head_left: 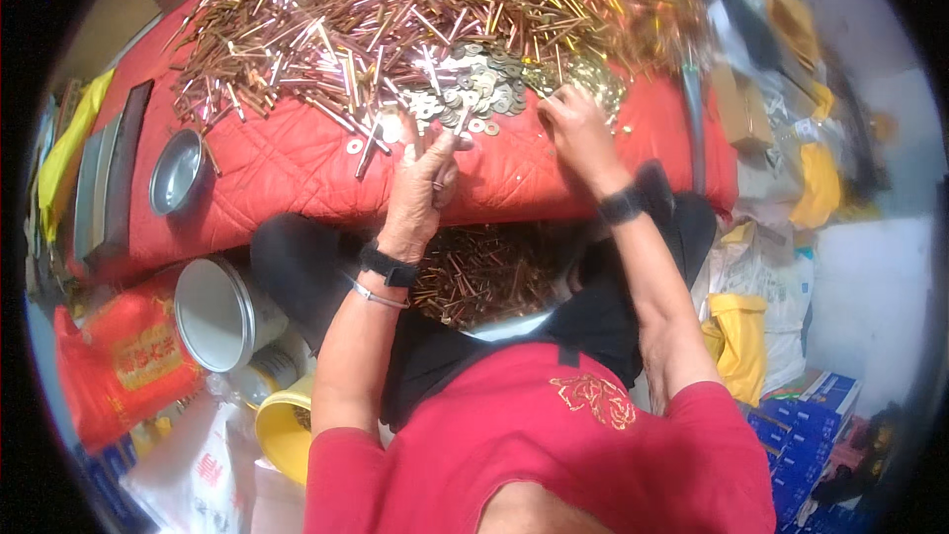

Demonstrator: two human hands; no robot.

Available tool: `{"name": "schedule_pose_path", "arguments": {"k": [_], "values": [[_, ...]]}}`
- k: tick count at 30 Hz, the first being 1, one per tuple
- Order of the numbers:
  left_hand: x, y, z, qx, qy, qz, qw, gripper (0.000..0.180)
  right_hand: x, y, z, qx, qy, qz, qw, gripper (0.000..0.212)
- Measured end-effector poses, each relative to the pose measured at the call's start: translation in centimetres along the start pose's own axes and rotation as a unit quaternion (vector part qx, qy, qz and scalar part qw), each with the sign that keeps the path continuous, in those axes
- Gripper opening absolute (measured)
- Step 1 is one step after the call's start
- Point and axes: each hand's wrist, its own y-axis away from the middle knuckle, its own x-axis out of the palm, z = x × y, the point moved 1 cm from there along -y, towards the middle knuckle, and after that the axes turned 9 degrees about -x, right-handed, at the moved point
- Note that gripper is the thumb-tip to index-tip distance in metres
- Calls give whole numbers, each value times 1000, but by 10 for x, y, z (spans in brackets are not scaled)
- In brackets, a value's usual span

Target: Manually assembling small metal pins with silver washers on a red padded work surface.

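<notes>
My left hand (pixel 427 170) is closed at the near edge of the pile of washers (pixel 486 87). What looks like a slim metal rod (pixel 463 119) sticks up from its fingers, slightly blurred. To the right, my right hand (pixel 576 121) has its fingertips pinched together beside a heap of small gold-coloured pieces, probably nuts (pixel 599 82). Whatever is in that pinch is too small to make out. Behind both hands spreads a big heap of copper-coloured metal rods (pixel 395 10). All of this lies on a red quilted cover (pixel 297 153).
A metal bowl (pixel 178 172) stands on the cover at left. More rods (pixel 484 272) lie below the edge, between my legs. A white bucket (pixel 215 314), a yellow bucket (pixel 285 430) and a red bag (pixel 133 356) are at left; blue boxes (pixel 806 445) and yellow bags (pixel 739 341) at right.
</notes>
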Motion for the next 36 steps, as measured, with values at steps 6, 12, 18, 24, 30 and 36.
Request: {"name": "schedule_pose_path", "arguments": {"k": [6, 12, 18, 24, 30, 36], "values": [[7, 14, -2, -30, -99, 60, 993, 27, -12, -16, 61, 221, -509, -6, 832, 19], [5, 18, -5, -14, -108, 52, 993, 24, -7, -13, 71, 236, -566, -55, 788, 18], [3, 22, -7, -22, -103, 57, 993, 22, -4, -14, 60, 143, -559, -54, 815, 15], [-13, 16, -12, -155, -10, 147, 977, 20, -26, -25, 65, 68, -437, 58, 895, 10], [-10, 20, -12, -129, -70, 143, 979, 21, -33, -19, 60, 110, -396, 197, 890, 9], [-9, 16, 2, -195, 75, 226, 952, 22, -33, -11, 68, 124, -527, 43, 840, 9]]}}
